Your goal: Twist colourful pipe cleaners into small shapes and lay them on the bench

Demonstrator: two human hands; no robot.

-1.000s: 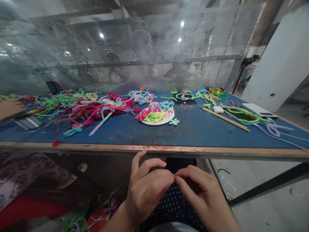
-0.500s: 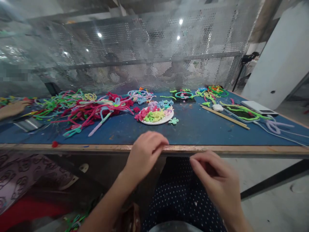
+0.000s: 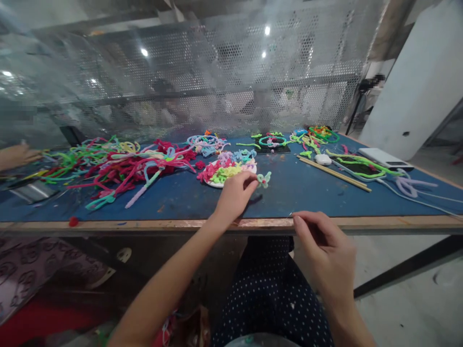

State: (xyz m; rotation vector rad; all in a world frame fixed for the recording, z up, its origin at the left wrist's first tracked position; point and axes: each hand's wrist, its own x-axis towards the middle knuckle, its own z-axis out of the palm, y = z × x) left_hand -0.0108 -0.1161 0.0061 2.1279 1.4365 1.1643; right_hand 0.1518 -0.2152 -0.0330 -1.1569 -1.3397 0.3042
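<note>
The flower (image 3: 264, 180) is just right of the plate (image 3: 214, 184), sticks (image 3: 334, 174) farther right, pipe-cleaner heap (image 3: 144, 166) left.

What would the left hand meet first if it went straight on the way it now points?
Beyond the fuzzy pale green flower at its fingertips, the left hand would probably meet two thin, tan, wooden-looking sticks; depth is unclear.

Dim; small lights (image 3: 267, 31) glaring; left edge perhaps blurred

Ok so my left hand (image 3: 235, 195) is out over the tabletop (image 3: 307, 200), arm stretched, fingers (image 3: 250, 189) pinched; my right hand (image 3: 327, 246) is pinching too, by its near edge.
</note>
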